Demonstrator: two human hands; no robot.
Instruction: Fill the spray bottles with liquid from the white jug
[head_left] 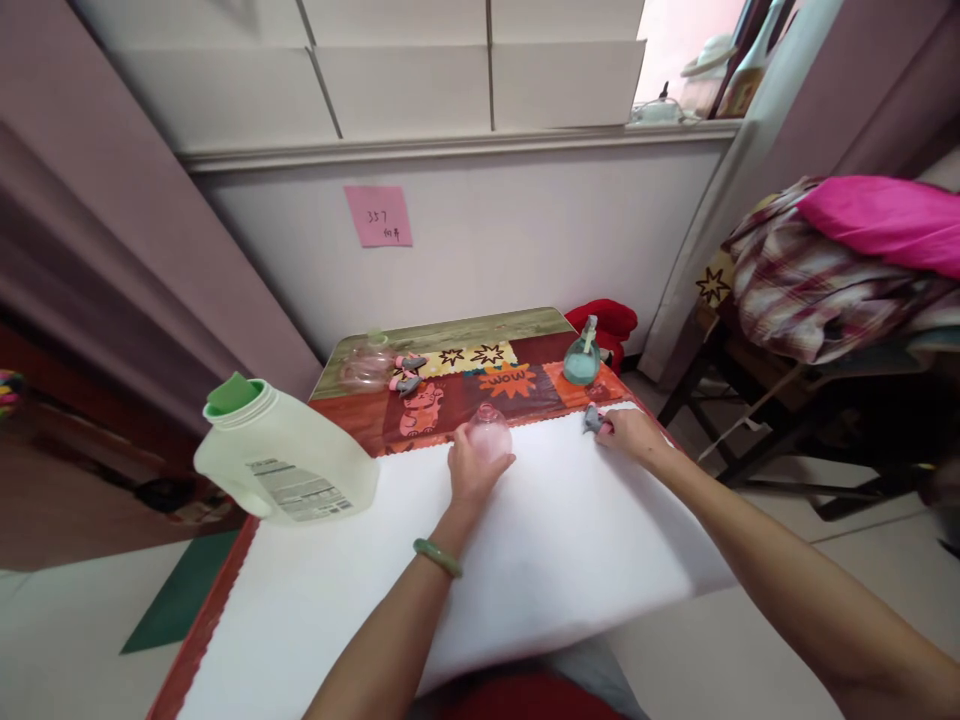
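On the white sheet (pixel 547 540), the left hand (pixel 474 468) curls round the near side of the pink bottle (pixel 492 436), which sits neck up between thumb and fingers, while the right hand (pixel 632 437), well apart, pinches a sprayer (pixel 595 418) at its fingertips, the teal bottle (pixel 582 367) standing just beyond.

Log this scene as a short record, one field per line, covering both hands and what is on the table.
Left hand: around a pink bottle
Right hand: holding a grey-and-pink spray top
Left wrist: green bangle
Near surface: white sheet
Far right of table: teal bottle, spray top fitted
Far left of table: two loose spray tops beside clear pinkish plastic, bottle count unclear
Left side: large pale jug, green at its mouth
Wall: pink note
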